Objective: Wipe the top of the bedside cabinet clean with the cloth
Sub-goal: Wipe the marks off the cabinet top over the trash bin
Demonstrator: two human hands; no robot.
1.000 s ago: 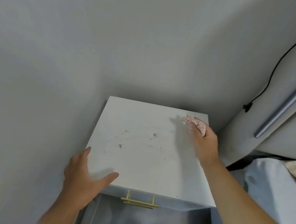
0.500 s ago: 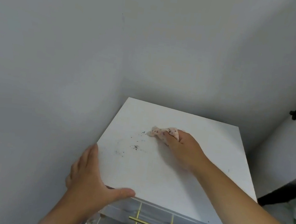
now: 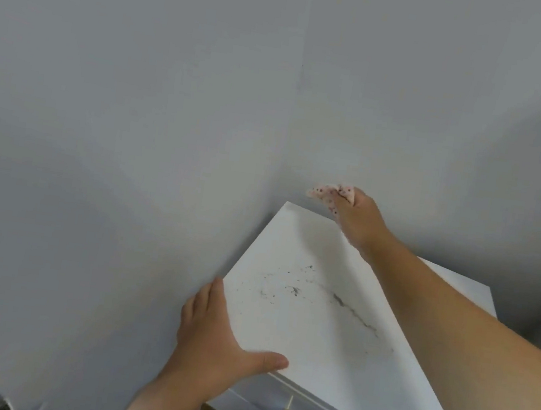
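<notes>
At the far edge of the cabinet top, the fingers of the right hand bunch around the spotted cloth, placed to drag back over the dark smears. The left hand lies spread and empty on the near left corner, likely steadying the cabinet.

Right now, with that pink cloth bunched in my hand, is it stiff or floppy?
Probably floppy: the cloth crumples in the right hand, with a limp corner sticking out. Likely light too, since a loose grip holds it.
</notes>
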